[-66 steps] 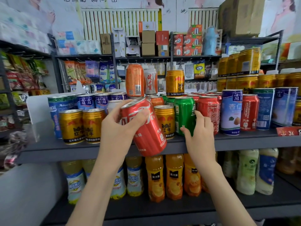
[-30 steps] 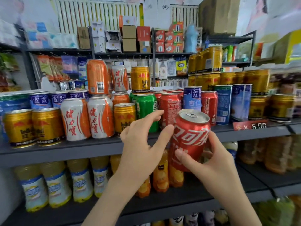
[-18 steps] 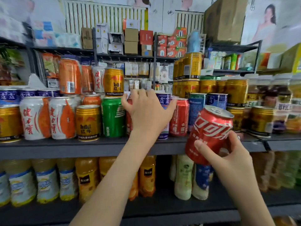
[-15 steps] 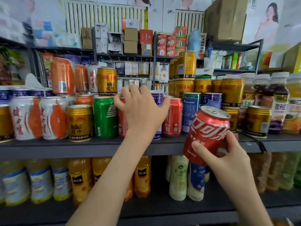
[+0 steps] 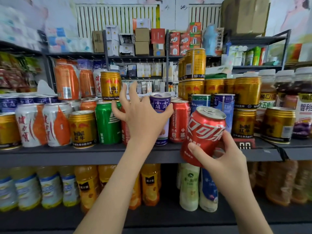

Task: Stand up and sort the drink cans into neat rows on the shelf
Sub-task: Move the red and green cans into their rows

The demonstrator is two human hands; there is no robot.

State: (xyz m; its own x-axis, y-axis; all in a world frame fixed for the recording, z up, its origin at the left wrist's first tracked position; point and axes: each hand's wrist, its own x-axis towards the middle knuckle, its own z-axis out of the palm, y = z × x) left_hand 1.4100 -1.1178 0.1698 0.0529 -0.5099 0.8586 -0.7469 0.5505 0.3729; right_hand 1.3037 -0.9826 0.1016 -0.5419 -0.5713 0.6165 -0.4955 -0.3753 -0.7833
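My right hand [image 5: 224, 159] grips a red cola can [image 5: 204, 135], tilted, just in front of the grey shelf [image 5: 67, 154] edge. My left hand [image 5: 140, 115] is raised before the front row with fingers spread, and its thumb lies across a blue-and-white can [image 5: 160, 105]. A red can behind that hand is mostly hidden. Standing in the front row are white-and-orange cans [image 5: 32, 125], a gold can [image 5: 82, 129], a green can [image 5: 108, 122] and another red can [image 5: 179, 122].
Gold cans [image 5: 195, 65] are stacked high at the right, and orange cans [image 5: 66, 80] stand on top of others at the left. Jars [image 5: 303, 105] fill the far right. Bottles [image 5: 189, 186] line the lower shelf. A price tag [image 5: 244, 145] hangs on the shelf edge.
The cola can passed from my left hand to my right. My left hand reached to the row, curled over a red can, and has now spread its fingers.
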